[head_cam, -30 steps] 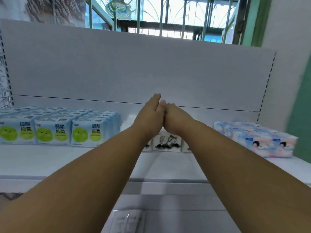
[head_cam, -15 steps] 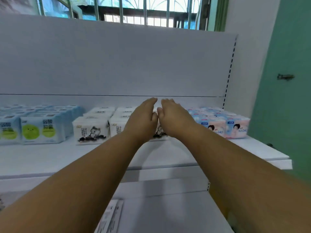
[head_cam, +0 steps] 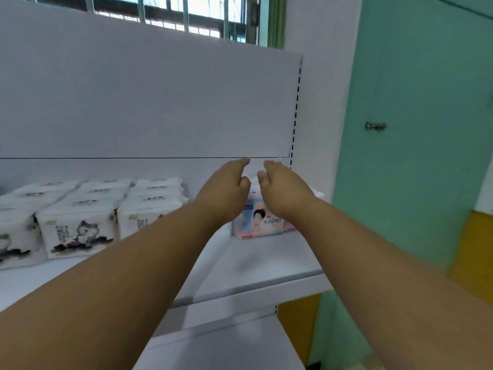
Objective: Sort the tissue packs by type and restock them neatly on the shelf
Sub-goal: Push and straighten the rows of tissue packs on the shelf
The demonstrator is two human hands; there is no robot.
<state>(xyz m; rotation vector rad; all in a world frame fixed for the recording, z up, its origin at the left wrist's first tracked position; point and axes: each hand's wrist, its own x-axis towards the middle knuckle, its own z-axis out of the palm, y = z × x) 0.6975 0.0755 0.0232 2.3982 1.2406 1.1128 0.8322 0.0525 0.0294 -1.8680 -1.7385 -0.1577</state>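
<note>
Both hands reach forward over the right end of the shelf (head_cam: 256, 265). The left hand (head_cam: 224, 190) and the right hand (head_cam: 285, 188) hang side by side above the pink and blue tissue packs (head_cam: 262, 220), with a narrow gap between them. The fingers of both are relaxed and only loosely bent, pointing toward the back panel (head_cam: 160, 108), and neither hand holds anything. Whether the palms already touch the tops of the packs is hard to tell, because the hands hide that part.

The pink and blue tissue packs stand near the right edge of the shelf, directly below and a little in front of the two hands. Only the front face with a printed figure shows between the wrists. To the left, apart from them, stand the white tissue packs (head_cam: 77, 228) with an ink drawing, in tidy rows going to the back.

Such packs are probably light and soft, wrapped in thin smooth film. They would give under pressure and could slide on the shelf or against each other. I think the best hold is flat palms on the two opposite sides of the group, pressing gently inward, so the row moves together. A pinch on the film from above could tear or wrinkle it, and a hard squeeze would deform the pack.
</note>
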